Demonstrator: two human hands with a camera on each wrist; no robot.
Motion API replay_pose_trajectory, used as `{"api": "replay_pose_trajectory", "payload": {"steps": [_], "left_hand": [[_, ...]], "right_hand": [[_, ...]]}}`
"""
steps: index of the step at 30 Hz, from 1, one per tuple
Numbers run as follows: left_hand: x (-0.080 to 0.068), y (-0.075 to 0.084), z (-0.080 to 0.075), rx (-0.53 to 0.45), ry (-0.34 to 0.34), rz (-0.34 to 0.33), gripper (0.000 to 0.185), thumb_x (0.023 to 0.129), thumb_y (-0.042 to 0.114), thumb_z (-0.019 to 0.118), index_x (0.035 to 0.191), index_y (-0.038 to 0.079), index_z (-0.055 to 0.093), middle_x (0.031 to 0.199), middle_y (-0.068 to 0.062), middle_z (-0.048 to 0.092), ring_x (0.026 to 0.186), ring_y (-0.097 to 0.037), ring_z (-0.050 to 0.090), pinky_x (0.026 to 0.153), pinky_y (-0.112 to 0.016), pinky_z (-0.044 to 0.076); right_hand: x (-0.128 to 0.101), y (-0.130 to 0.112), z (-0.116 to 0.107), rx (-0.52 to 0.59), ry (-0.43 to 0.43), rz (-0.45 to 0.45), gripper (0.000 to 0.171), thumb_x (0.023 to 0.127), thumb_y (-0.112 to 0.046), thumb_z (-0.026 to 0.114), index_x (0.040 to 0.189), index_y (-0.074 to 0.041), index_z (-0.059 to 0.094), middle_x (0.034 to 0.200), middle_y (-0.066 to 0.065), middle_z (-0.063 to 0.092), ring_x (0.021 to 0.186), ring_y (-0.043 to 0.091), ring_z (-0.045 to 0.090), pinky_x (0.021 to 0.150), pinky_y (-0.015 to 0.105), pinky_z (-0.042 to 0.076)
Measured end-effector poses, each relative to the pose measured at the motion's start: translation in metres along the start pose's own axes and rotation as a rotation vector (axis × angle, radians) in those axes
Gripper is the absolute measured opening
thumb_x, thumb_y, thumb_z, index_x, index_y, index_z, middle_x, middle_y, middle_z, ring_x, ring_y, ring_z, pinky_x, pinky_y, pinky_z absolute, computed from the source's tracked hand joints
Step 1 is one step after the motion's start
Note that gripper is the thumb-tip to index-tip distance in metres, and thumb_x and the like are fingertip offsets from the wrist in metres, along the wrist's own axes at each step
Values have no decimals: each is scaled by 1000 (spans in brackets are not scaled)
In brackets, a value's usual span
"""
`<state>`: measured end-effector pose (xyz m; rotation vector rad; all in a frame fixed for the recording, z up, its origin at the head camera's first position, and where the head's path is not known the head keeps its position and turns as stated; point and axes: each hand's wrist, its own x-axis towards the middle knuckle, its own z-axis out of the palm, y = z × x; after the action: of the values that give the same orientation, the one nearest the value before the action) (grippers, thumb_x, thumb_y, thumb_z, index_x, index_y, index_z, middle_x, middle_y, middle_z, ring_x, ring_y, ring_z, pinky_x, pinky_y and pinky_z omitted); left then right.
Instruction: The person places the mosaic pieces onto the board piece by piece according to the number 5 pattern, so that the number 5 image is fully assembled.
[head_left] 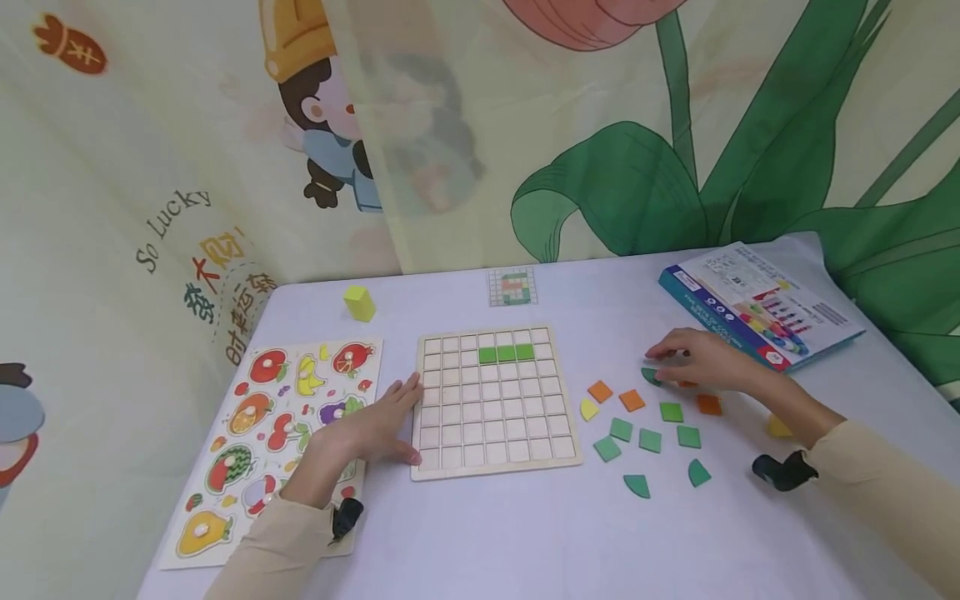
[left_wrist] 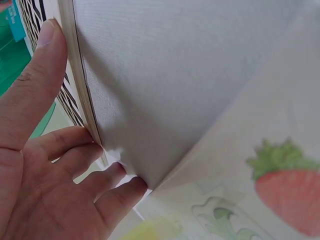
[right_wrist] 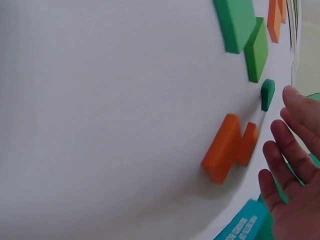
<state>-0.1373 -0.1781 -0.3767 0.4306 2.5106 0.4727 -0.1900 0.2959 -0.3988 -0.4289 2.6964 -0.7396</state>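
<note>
Hands working a white table: left hand, fingers straight, is pressing the wooden grid board's left edge, while right hand, fingers relaxed and grasping nothing, is hovering over green and orange tiles lying just right of the board.

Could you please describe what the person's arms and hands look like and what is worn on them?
Both arms wear long beige fabric sleeves that end at the wrists. The left hand and right hand are bare, with no gloves or rings visible. A small black device is strapped under the left wrist, and a similar black device sits at the right wrist.
</note>
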Motion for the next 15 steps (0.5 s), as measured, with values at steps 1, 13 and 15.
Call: {"api": "replay_pose_trajectory", "payload": {"steps": [1, 13, 15], "left_hand": [[0, 0, 0, -1, 0, 1, 98, 79, 21, 79, 155, 5, 19, 165, -11, 3, 151, -37, 5, 119, -55, 21], [3, -3, 0, 0, -1, 5, 98, 79, 22, 79, 155, 5, 19, 165, -10, 2, 151, -36, 5, 119, -55, 21], [3, -2, 1, -2, -3, 4, 98, 79, 22, 79, 155, 5, 19, 165, -10, 2, 151, -37, 5, 119, -55, 21]], "right_hand": [[-3, 2, 0, -4, 5, -3, 35, 88, -24, 71, 120, -8, 68, 116, 12, 65, 109, 30, 59, 76, 23, 56], [-7, 4, 5, -25, -5, -38, 39, 87, -14, 71, 125, -9, 65, 120, 14, 63, 111, 34, 59, 87, 42, 57], [-6, 4, 5, -26, -14, -55, 40, 86, -11, 71, 126, -11, 65, 120, 14, 63, 111, 33, 59, 88, 43, 57]]}}
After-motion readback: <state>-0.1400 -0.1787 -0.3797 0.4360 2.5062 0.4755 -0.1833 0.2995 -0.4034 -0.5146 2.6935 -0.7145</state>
